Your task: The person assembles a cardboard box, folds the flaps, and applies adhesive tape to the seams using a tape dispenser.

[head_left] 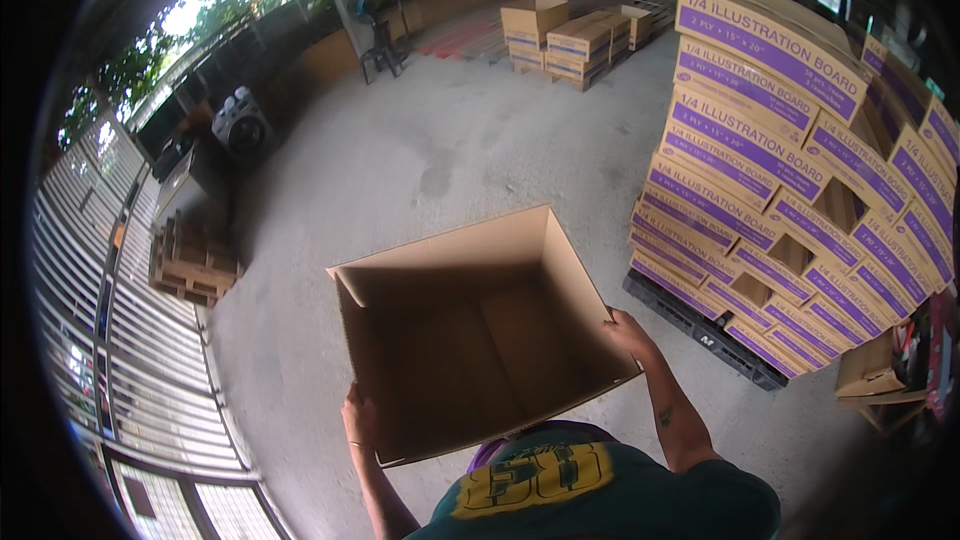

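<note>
In front of my body I hold an open-topped cardboard box (470, 340), its brown inside bare down to the seam along its bottom. My left hand (359, 415) grips the box's left wall near the front corner, fingers closed on its edge. On the opposite side, my right hand (632, 336) is closed on the right wall, thumb and fingers around the rim. The box's outer faces and underside are mostly hidden from me.
To the right, a tall stack of purple-and-tan cartons (740, 140) stands on a black pallet (705, 332). More boxes (580, 40) sit on a pallet farther off. A plastic chair (381, 55) and a washing machine (241, 127) stand beyond. Wooden pallets (190, 265) lie beside the left gate (130, 340).
</note>
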The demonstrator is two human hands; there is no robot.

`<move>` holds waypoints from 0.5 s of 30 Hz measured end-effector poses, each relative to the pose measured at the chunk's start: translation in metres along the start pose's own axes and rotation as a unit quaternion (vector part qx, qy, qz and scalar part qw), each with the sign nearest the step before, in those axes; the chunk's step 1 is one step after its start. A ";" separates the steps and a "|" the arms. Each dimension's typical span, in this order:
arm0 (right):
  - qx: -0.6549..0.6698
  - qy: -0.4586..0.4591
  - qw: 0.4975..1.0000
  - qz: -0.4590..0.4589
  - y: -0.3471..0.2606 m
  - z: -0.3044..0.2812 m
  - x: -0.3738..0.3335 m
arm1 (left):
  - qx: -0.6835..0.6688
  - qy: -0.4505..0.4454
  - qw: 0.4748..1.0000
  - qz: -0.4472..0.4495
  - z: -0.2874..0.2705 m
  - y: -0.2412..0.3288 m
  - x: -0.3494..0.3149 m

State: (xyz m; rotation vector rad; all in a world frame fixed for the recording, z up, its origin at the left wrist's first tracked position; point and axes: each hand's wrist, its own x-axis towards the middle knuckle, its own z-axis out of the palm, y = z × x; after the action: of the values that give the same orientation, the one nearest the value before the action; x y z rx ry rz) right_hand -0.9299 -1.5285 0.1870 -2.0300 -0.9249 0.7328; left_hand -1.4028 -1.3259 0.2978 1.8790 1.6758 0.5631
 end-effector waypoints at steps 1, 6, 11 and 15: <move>0.009 0.031 0.999 -0.008 -0.014 -0.009 0.011 | -0.003 -0.003 1.000 0.013 0.007 0.021 0.031; 0.006 0.095 0.995 0.040 -0.045 -0.053 0.106 | -0.016 -0.046 0.996 0.080 0.037 0.134 0.172; 0.165 0.151 0.973 0.062 -0.021 -0.083 0.189 | -0.009 -0.069 0.986 0.154 0.106 0.204 0.287; 0.129 0.164 0.970 0.121 0.007 -0.097 0.265 | 0.015 -0.096 0.986 0.136 0.175 0.247 0.353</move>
State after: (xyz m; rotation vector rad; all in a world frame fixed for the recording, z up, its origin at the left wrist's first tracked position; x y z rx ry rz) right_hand -0.7050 -1.3585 0.1859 -1.9679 -0.3765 0.5850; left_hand -1.0562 -1.0153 0.3070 2.1282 1.3213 0.4463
